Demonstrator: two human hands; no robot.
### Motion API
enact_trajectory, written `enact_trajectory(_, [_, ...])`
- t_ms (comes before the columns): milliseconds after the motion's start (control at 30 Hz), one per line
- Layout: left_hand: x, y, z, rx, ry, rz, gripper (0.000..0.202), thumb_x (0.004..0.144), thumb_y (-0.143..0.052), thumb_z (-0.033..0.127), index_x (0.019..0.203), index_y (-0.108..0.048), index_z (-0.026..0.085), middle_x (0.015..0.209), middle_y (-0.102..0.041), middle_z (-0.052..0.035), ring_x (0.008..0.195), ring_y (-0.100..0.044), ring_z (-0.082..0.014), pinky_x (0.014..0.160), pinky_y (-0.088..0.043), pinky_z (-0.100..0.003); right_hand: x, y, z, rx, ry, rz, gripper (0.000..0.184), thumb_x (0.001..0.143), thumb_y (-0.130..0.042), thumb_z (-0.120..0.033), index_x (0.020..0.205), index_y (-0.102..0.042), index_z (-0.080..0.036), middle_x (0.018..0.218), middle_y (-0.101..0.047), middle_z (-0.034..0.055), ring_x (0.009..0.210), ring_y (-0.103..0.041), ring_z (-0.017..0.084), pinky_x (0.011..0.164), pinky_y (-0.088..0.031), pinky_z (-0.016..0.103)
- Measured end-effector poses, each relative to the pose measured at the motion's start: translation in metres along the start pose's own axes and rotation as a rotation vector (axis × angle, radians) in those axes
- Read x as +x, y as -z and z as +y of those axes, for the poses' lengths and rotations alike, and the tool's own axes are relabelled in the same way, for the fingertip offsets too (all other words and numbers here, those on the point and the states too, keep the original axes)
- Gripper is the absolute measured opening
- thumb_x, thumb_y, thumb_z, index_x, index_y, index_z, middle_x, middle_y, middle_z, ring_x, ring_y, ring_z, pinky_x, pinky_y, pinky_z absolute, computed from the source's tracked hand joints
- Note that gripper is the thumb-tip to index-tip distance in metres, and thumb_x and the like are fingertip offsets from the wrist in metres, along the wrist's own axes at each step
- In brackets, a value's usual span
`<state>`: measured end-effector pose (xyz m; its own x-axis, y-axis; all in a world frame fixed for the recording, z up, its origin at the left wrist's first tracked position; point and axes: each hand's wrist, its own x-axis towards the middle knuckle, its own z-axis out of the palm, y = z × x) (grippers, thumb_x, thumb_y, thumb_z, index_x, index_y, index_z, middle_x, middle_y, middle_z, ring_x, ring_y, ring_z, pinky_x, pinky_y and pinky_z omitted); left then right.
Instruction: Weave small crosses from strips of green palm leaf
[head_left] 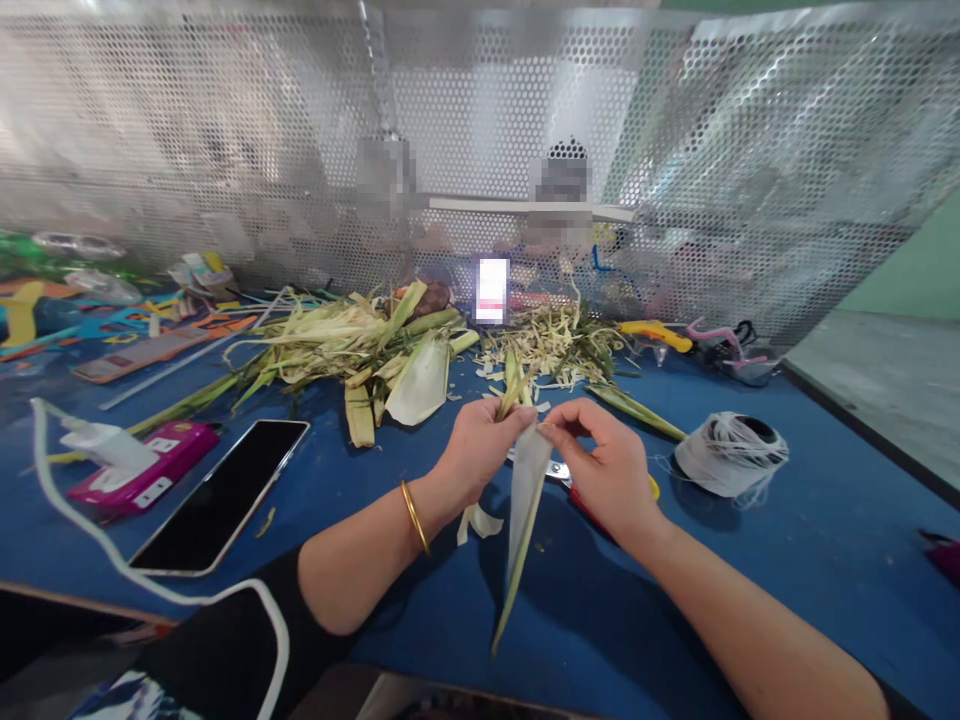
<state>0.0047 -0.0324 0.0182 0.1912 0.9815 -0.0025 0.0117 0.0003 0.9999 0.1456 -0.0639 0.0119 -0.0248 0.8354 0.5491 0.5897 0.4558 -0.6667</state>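
A long pale corn husk (526,490) hangs point-down in front of me, its green edge on the right. My left hand (487,440) pinches it near the top, thumb against fingers. Just to the right, my right hand (600,460) is closed on the husk's upper right edge between thumb and forefinger. A pair of scissors (557,470) lies behind the husk and under my right hand, which hides part of its handles. Small pale husk scraps (480,522) lie on the blue table (427,630) below my left hand.
A husk heap (322,340) and a pile of shreds (562,345) lie at the back. A spool of white thread (731,455) stands right, near goggles (750,365). A phone (221,500), purple power strip (150,470) and white cable (97,530) are left. A perforated metal screen (300,130) rises behind.
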Motion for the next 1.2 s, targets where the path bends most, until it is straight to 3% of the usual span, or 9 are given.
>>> enact_trajectory(333, [0.003, 0.001, -0.004, 0.022, -0.017, -0.01, 0.026, 0.072, -0.06, 0.038, 0.061, -0.049, 0.018, 0.055, -0.038, 0.0053, 0.052, -0.029, -0.0078, 0.05, -0.023, -0.024, -0.001, 0.0, -0.002, -0.023, 0.076, 0.032, 0.01, 0.086, -0.053, -0.027, 0.077, -0.056, -0.023, 0.074, -0.061, 0.001, 0.07, -0.056, 0.016, 0.068, -0.045, 0.029])
enact_trajectory(567, [0.002, 0.0, -0.002, -0.03, 0.038, -0.003, 0.025, 0.074, -0.062, 0.036, 0.061, -0.05, 0.018, 0.052, -0.038, 0.0063, 0.047, -0.028, -0.0059, 0.048, -0.021, -0.023, 0.001, 0.0, -0.007, 0.146, -0.151, 0.043, 0.013, 0.081, -0.058, -0.032, 0.073, -0.059, -0.021, 0.068, -0.061, 0.0002, 0.063, -0.053, 0.015, 0.062, -0.043, 0.028])
enact_trajectory(767, [-0.003, 0.0, 0.007, -0.154, 0.125, -0.077, 0.042, 0.073, -0.063, 0.052, 0.055, -0.045, 0.019, 0.043, -0.025, 0.0097, 0.04, -0.016, -0.0043, 0.043, -0.012, -0.024, 0.008, -0.003, 0.0, 0.375, -0.373, 0.082, 0.02, 0.073, -0.065, -0.039, 0.071, -0.06, -0.02, 0.064, -0.059, -0.0009, 0.06, -0.053, 0.015, 0.061, -0.045, 0.029])
enact_trajectory(867, [-0.003, -0.001, 0.006, -0.119, 0.099, -0.091, 0.032, 0.065, -0.072, 0.04, 0.057, -0.05, 0.017, 0.046, -0.035, 0.0082, 0.043, -0.026, -0.0042, 0.045, -0.02, -0.022, 0.009, -0.003, 0.003, 0.399, -0.412, 0.133, 0.021, 0.07, -0.067, -0.04, 0.071, -0.06, -0.02, 0.063, -0.06, -0.0014, 0.059, -0.054, 0.015, 0.062, -0.047, 0.03])
enact_trajectory(1000, [-0.002, -0.003, 0.001, -0.078, 0.05, -0.048, 0.018, 0.066, -0.068, 0.03, 0.063, -0.058, 0.014, 0.057, -0.05, 0.0036, 0.051, -0.038, -0.0061, 0.05, -0.029, -0.021, 0.009, -0.004, 0.002, 0.459, -0.437, 0.116, 0.021, 0.068, -0.069, -0.039, 0.072, -0.06, -0.02, 0.064, -0.06, -0.0018, 0.059, -0.053, 0.014, 0.059, -0.046, 0.029])
enact_trajectory(1200, [-0.003, -0.005, 0.001, -0.082, 0.069, -0.008, 0.021, 0.072, -0.063, 0.03, 0.059, -0.054, 0.015, 0.05, -0.044, 0.006, 0.044, -0.032, -0.0048, 0.044, -0.026, -0.02, 0.005, -0.007, 0.003, 0.426, -0.425, 0.035, 0.021, 0.071, -0.066, -0.039, 0.071, -0.059, -0.019, 0.06, -0.054, -0.0033, 0.055, -0.049, 0.013, 0.054, -0.042, 0.026])
